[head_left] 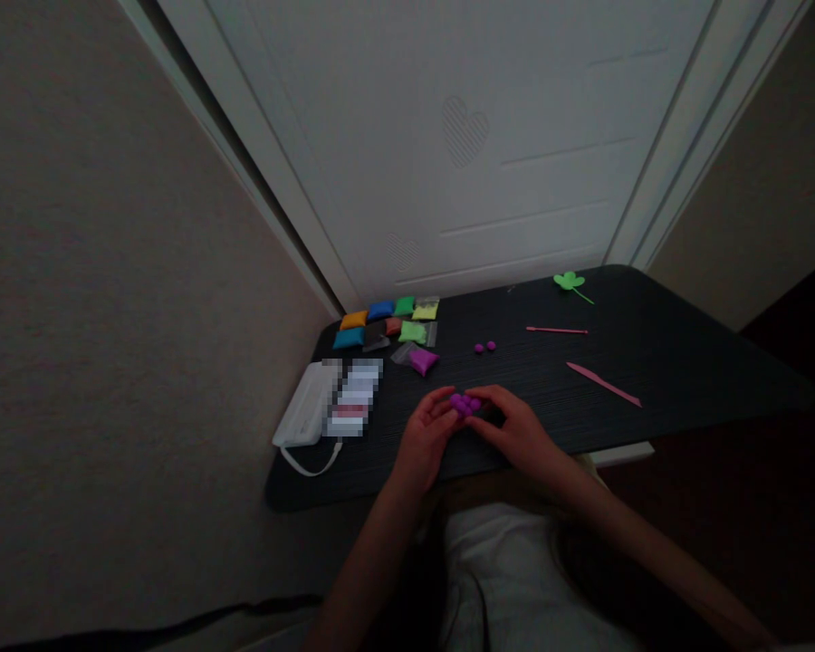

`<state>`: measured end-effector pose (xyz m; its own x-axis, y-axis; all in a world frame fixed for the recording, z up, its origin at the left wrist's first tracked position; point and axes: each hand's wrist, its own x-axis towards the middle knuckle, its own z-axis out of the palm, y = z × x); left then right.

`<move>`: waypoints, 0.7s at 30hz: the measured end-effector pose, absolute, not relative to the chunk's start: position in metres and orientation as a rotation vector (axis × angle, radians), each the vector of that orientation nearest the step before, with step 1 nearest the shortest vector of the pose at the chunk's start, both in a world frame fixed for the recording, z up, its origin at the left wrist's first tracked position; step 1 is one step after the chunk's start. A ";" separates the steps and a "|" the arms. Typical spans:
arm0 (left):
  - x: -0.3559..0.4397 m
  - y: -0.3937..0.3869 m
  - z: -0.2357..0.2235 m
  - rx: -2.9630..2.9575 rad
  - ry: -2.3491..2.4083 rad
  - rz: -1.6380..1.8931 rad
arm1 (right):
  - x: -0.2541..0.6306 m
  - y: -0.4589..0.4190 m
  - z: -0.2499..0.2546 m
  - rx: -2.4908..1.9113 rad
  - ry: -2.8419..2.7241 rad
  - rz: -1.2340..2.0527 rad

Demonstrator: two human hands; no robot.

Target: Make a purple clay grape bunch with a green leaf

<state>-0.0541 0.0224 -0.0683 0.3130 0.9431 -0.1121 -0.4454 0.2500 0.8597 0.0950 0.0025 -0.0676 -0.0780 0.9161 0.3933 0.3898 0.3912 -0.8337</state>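
You hold a cluster of purple balls (465,405) between your two hands, above the near part of the dark table (509,453). Your left hand (425,439) has its fingers and thumb closed on one side of it; your right hand (520,435) pinches the other side between thumb and forefinger. Which of the two bears the weight you cannot tell from here. Your fingertips cover the edges of the cluster, so its balls cannot be counted surely, and its underside is hidden. The remaining fingers of your right hand are tucked mostly out of sight.

Beyond your hands, two loose purple balls (484,347) lie side by side. Left of them is a purple packet (422,360), its clear end hard to trace against the dark top. The colored packets (380,324) behind it crowd together; a black one nearly melts into the table, and a red one is partly covered by its neighbors.

At your left, the phone (357,398) is blurred into blocks, its screen unreadable. The blur also takes the edge of the white case (305,407) beside it, where a white cable (312,473) loops. To your right lie a pink stick (557,330), a pink knife (604,385) and a green clover (569,282). Your forearms run out of the picture below.
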 end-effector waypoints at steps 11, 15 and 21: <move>-0.054 0.024 -0.072 0.850 0.810 1.109 | 0.095 0.001 -0.069 -1.169 -1.619 0.655; -0.055 0.024 -0.071 0.860 0.806 1.096 | 0.095 0.001 -0.069 -1.178 -1.618 0.657; -0.053 0.021 -0.069 0.946 0.836 1.095 | 0.095 0.001 -0.068 -1.201 -1.619 0.658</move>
